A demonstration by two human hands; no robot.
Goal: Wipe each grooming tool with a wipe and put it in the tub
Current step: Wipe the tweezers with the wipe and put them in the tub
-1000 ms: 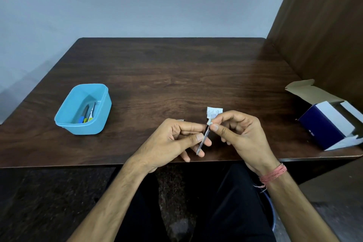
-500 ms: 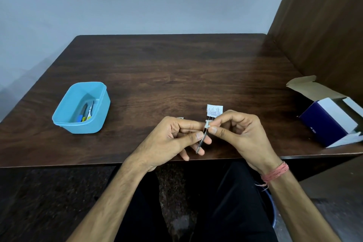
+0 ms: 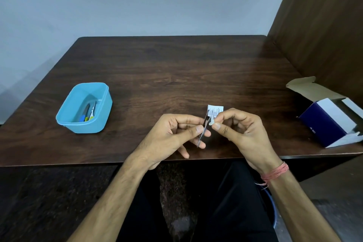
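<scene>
Slanting from 7 to 1 o'clock, the tweezers (image 3: 203,131) sit pinched in the left hand (image 3: 172,136) over the table's (image 3: 176,76) near edge, steadied so their upper end is free. At that end the right hand (image 3: 240,133) pinches a wipe (image 3: 213,119), probably to rub it. Away at 9 o'clock the tub (image 3: 83,108) holds finished tools (image 3: 88,113), within reach.

Both forearms bare, no sleeves in view. Right wrist: band of thin pink-red thread (image 3: 275,172), wound several turns, loose frayed ends hanging at the inner side. Left wrist: nothing worn. Legs in black trousers (image 3: 225,202). No rings visible.
</scene>
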